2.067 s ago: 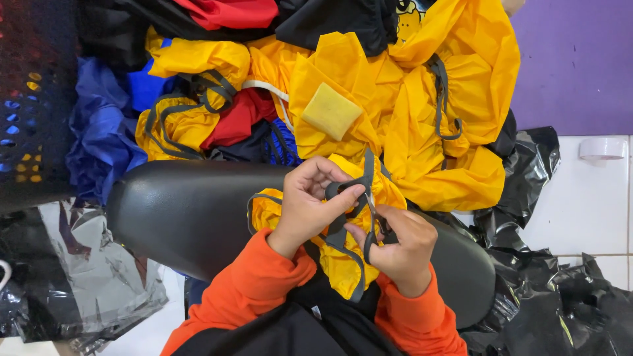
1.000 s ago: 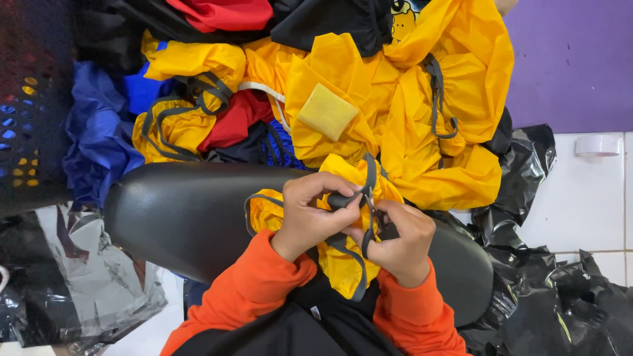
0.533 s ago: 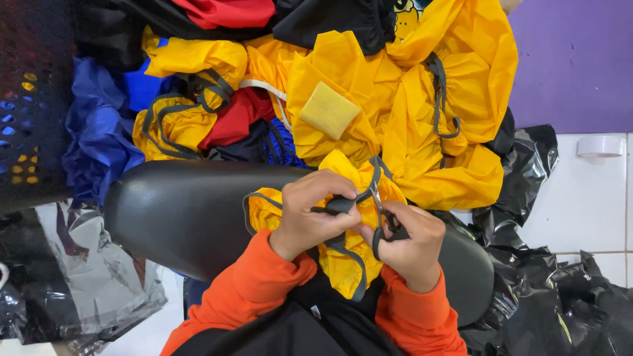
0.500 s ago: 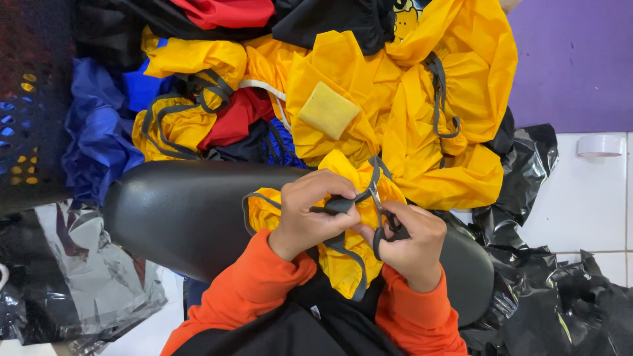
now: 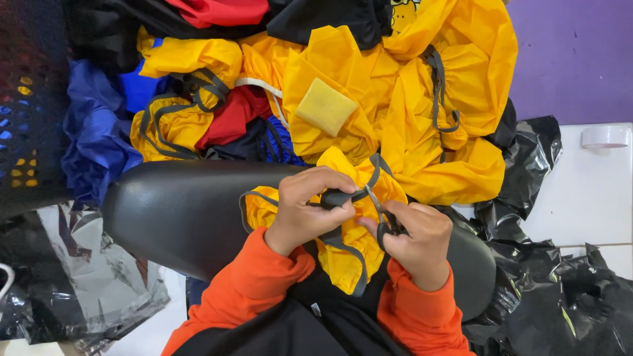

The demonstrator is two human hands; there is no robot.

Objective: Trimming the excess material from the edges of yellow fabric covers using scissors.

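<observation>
Close in, the left hand [image 5: 304, 214] pinches a grey strap [image 5: 343, 196] of the yellow fabric piece [image 5: 343, 247] lying over the black seat's [image 5: 184, 211] near edge, while the right hand [image 5: 415, 240] grips small scissors [image 5: 386, 217] tight. A careless snip could, I think, nick the fabric or fingers. Beyond, a yellow heap [image 5: 422, 99] crowds the seat's far edge.

We have the seat [image 5: 184, 217] lying across the middle, with a small bag [image 5: 343, 244] draped on it between our left hand [image 5: 310, 211] and right hand [image 5: 419, 240]. At twelve o'clock of the hands a heap of bags [image 5: 422, 105] rests behind the seat, a sponge [image 5: 325, 107] on top. Plastic sheets [image 5: 541, 277] lie at three o'clock, a crate [image 5: 30, 99] at ten.
</observation>
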